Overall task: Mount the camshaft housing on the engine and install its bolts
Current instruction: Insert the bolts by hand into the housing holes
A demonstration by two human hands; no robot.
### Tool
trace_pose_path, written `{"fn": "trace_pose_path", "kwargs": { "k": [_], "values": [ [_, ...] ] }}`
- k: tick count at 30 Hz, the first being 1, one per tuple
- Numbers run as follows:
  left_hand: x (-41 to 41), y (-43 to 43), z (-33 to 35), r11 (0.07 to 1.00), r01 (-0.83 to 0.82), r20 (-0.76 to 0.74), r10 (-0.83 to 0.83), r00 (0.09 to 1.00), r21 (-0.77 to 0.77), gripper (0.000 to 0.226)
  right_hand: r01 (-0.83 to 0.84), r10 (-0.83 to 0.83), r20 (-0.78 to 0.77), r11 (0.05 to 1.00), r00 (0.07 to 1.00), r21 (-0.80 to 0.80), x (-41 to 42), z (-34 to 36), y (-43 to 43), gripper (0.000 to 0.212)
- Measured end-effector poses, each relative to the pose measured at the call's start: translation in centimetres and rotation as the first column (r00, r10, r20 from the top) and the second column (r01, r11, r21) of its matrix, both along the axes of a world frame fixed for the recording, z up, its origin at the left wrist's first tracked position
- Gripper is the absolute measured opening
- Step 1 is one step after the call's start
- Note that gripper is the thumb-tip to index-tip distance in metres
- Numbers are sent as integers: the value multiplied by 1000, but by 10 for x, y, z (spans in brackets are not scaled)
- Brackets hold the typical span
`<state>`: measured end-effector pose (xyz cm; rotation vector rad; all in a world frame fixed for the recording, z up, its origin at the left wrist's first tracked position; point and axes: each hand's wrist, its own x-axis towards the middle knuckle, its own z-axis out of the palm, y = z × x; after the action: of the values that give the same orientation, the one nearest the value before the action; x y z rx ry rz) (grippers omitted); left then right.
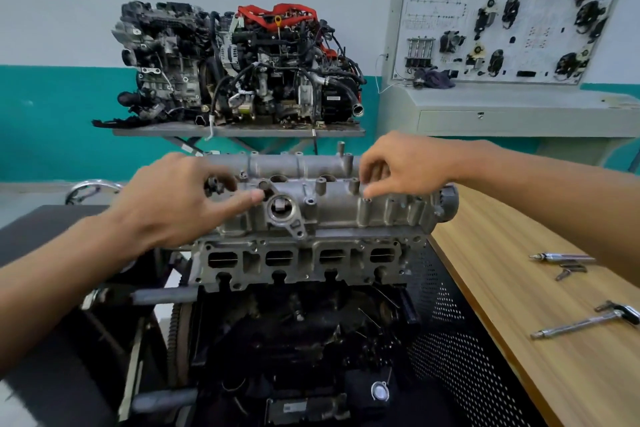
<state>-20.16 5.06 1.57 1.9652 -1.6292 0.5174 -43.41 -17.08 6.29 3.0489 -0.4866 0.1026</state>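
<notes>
Engine (301, 263): centre of view, below hands.
Camshaft housing (332, 208): seated on top of engine, long axis left-right.
Left hand (173, 201): index straight, tip at housing left end; other fingers curled, contents unclear.
Right hand (398, 166): fingertips pinched directly over near-edge bolt boss (364, 213); bolt not discernible.

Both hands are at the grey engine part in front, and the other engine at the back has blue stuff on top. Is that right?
Almost. In the head view, the left hand and right hand are at the grey engine part, but the engine at the back has red stuff on top, not blue.
</notes>
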Motion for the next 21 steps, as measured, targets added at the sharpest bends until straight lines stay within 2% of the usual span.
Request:
{"fn": "trace_pose_path", "kwargs": {
  "k": [5, 8, 11, 16, 21],
  "values": [
    [2, -12, -28, 996, 37, 241, -15, 970, -86, 81, 14, -22, -100, 997, 995, -81, 6, -4, -1, 18],
    [15, -19, -35, 980, 99, 315, -40, 948, -172, 82, 22, -46, -114, 979, 992, -205, 8, -13, -1, 52],
    [25, -23, -37, 959, 152, 338, -64, 939, -241, 78, 63, -90, -83, 956, 992, -286, 8, -10, -3, 64],
    [39, -33, -42, 926, 244, 368, -128, 921, -287, 70, 38, -68, -236, 991, 969, -130, 11, -1, -8, 41],
    [46, -38, -44, 893, 305, 406, -157, 900, -331, 61, 72, -95, -112, 978, 989, -194, 13, -15, -8, 64]
  ]
}}
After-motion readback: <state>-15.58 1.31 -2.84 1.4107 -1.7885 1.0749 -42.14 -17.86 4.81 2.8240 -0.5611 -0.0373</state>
